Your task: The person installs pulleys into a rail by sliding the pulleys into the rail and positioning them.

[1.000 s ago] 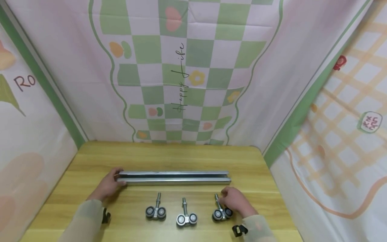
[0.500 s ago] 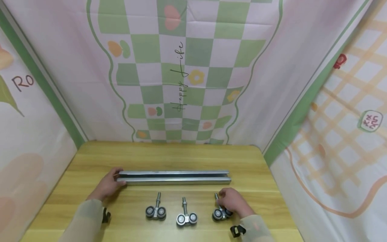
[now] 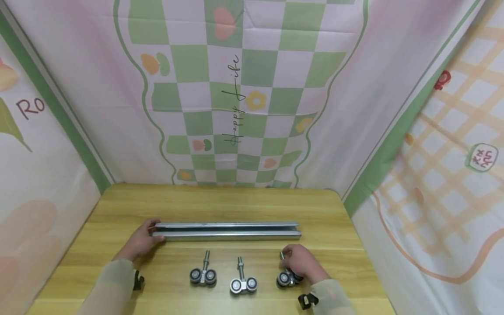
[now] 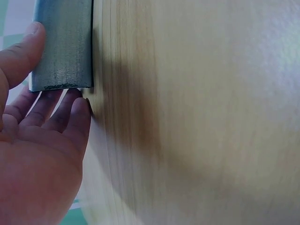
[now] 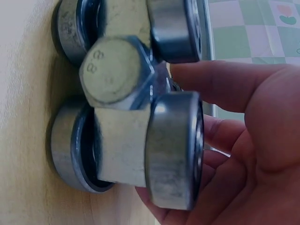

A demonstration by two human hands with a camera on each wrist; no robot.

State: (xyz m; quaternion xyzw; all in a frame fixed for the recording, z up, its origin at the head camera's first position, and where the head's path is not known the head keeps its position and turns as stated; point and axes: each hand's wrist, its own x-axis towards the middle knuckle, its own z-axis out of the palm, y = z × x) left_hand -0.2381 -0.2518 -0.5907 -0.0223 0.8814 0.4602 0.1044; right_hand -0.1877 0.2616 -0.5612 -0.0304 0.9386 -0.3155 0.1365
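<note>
A straight silver metal channel rail [image 3: 228, 236] lies crosswise on the table. My left hand [image 3: 138, 240] grips its left end, and in the left wrist view the thumb [image 4: 33, 40] presses the rail's near face while the fingers curl behind and below the end. At the right, a trolley roller [image 3: 284, 279] with a threaded bolt has its wheels on the table. My right hand [image 3: 303, 263] pinches it by the bolt, which is mostly hidden. The right wrist view shows the hex bolt head [image 5: 112, 72] between the wheels from close up.
Two similar trolley rollers, one on the left [image 3: 203, 275] and one in the middle [image 3: 243, 284], lie in front of the rail with bolts pointing away. Patterned cloth walls [image 3: 252, 166] border the wooden table [image 3: 220, 203] at the back and sides.
My right hand has shifted slightly left and closed in on the bolt of the rightmost trolley roller. The left hand and the rail have stayed put.
</note>
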